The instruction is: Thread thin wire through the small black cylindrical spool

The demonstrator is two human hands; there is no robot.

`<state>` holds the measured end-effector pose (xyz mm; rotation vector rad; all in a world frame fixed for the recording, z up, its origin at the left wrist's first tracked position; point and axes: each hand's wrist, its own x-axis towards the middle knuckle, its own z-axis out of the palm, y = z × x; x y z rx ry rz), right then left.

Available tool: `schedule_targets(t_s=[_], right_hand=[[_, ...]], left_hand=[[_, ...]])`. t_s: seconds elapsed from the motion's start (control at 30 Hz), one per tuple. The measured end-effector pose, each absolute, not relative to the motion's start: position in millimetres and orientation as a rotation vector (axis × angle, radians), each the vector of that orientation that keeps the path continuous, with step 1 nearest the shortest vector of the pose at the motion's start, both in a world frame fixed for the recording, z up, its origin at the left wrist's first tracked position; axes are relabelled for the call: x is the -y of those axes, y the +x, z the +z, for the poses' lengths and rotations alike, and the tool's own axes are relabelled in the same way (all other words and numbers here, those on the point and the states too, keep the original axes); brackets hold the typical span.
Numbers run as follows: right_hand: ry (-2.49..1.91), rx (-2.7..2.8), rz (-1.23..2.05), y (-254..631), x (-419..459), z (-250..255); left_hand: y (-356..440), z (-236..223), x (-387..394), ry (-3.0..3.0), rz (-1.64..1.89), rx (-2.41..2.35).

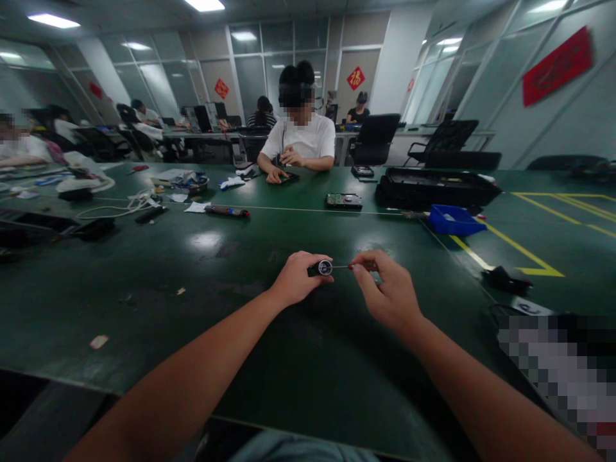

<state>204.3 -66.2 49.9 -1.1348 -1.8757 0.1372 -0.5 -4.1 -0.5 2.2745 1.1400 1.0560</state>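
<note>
Left hand [296, 279]: closed around a small black cylinder [325, 267], its round, pale-rimmed end turned toward the viewer. Right hand [389, 292]: thumb and fingers narrowed on the red end of a thin-shafted tool [342, 267] (possibly a small screwdriver; too small to confirm). Both items are at the centre of the frame, over the green table [144, 321]. The shaft lies roughly level between the hands, its far end at the right side of the cylinder. Whether the tip is seated in an opening or merely against the surface cannot be determined.

Step in hand, as judged: working the shaft at the cylinder's side, left hand bracing, right hand guiding. The next move would call for a firm left grip, the shaft kept in line with its point of contact, and light fingertip control at the red end, as a sideways slip could carry the tip toward the left fingers.

Surroundings: a circuit-board unit [343, 201] lies above centre, a dark tool with a red tip [227, 211] to its left, and a blue tray [452, 226] at right of centre. A person in a white shirt [315, 135] sits opposite, upper centre, well apart from the work.
</note>
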Motion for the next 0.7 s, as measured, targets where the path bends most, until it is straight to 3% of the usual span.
schedule_targets(t_s=[0.7], right_hand=[[-1.077, 1.059, 0.833, 208.3, 40.2, 25.6]], left_hand=[[0.2, 4.8, 6.9, 2.297, 1.053, -1.086]])
